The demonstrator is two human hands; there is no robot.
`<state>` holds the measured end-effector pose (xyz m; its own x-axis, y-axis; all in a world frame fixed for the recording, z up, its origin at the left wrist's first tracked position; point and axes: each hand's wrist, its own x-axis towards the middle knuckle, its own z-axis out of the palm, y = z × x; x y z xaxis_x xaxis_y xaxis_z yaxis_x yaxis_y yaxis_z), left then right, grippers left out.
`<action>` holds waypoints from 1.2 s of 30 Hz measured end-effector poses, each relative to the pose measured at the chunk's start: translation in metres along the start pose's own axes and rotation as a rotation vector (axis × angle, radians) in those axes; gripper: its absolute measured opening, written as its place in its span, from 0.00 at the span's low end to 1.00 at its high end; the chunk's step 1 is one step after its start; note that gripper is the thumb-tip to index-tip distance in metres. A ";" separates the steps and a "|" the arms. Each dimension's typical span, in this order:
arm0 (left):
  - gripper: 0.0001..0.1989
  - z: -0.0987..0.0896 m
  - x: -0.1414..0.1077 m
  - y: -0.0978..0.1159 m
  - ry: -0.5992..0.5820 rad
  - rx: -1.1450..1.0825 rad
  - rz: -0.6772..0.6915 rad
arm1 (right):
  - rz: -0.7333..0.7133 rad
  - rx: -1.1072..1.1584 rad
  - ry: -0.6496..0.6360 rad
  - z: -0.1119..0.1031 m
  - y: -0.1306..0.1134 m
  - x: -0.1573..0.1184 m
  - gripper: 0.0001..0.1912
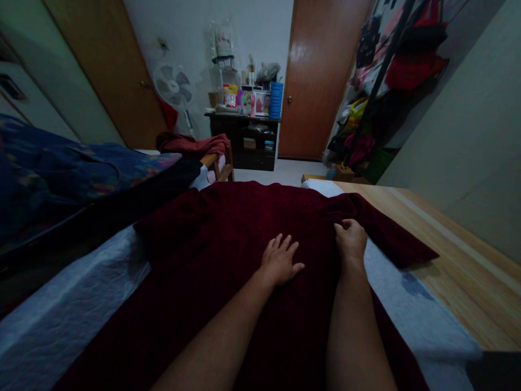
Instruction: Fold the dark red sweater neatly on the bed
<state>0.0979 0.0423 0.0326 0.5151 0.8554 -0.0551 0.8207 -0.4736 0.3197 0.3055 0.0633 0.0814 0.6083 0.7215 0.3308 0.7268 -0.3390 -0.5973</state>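
A dark red garment [244, 228] with sleeves lies spread over a bed covered in a pale blue-white sheet [93, 293]. My left hand [280, 259] rests flat on the middle of the garment, its fingers spread. Close to where the right sleeve joins the body, my right hand [350, 238] has its fingers bent together on the cloth and pinches the fabric there. The right sleeve [391, 233] reaches out across a wooden board, while the left sleeve [171, 222] lies on the bed's left side.
Along the right runs a light wooden surface [459, 260]. Blue floral cloth [81, 168] is piled at the left. Beyond the bed stand a dark cabinet [228, 133], a white fan [174, 86] and a wooden door [317, 81]. Bags hang at the upper right.
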 end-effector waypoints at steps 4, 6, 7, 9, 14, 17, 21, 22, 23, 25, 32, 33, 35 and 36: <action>0.35 0.002 0.002 0.002 0.041 0.013 0.008 | 0.022 -0.080 -0.135 -0.002 -0.005 0.001 0.25; 0.34 0.004 0.003 0.003 0.064 0.019 0.018 | 0.024 -0.120 -0.184 -0.003 -0.008 0.002 0.27; 0.34 0.006 0.004 0.003 0.071 0.021 0.029 | 0.019 -0.139 -0.196 -0.004 -0.010 0.002 0.27; 0.32 0.007 0.005 0.002 0.074 0.024 0.070 | 0.010 -0.158 -0.217 -0.005 -0.011 0.002 0.25; 0.29 0.005 0.004 0.001 0.016 -0.008 0.175 | -0.017 -0.142 -0.233 -0.002 -0.007 0.001 0.19; 0.30 -0.002 0.010 0.008 -0.010 -0.019 0.140 | -0.044 -0.131 -0.184 0.002 -0.003 0.001 0.18; 0.28 -0.009 0.032 0.026 0.039 0.031 0.029 | -0.071 -0.085 -0.097 0.007 0.002 0.002 0.18; 0.27 -0.008 0.039 0.031 0.070 0.057 -0.013 | -0.079 -0.072 -0.078 0.009 0.003 0.003 0.19; 0.26 -0.006 0.046 0.035 0.102 0.084 -0.053 | -0.088 -0.058 -0.062 0.010 0.004 0.003 0.19; 0.24 0.002 0.056 0.040 0.166 0.126 -0.111 | -0.109 -0.026 -0.040 0.013 0.006 0.004 0.19; 0.22 0.026 0.066 0.028 0.298 0.138 0.026 | -0.130 0.062 0.009 0.019 0.010 0.004 0.19; 0.23 0.027 0.067 0.026 0.283 0.124 0.054 | -0.128 0.078 0.018 0.019 0.010 0.004 0.19; 0.25 0.029 0.070 0.023 0.239 0.086 0.069 | -0.125 0.112 0.029 0.019 0.009 0.004 0.19; 0.27 0.030 0.071 0.023 0.217 0.069 0.062 | -0.126 0.128 0.030 0.018 0.008 0.003 0.20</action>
<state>0.1605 0.0864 0.0080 0.5058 0.8457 0.1701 0.8080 -0.5336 0.2500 0.3076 0.0740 0.0645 0.5254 0.7344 0.4297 0.7529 -0.1661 -0.6368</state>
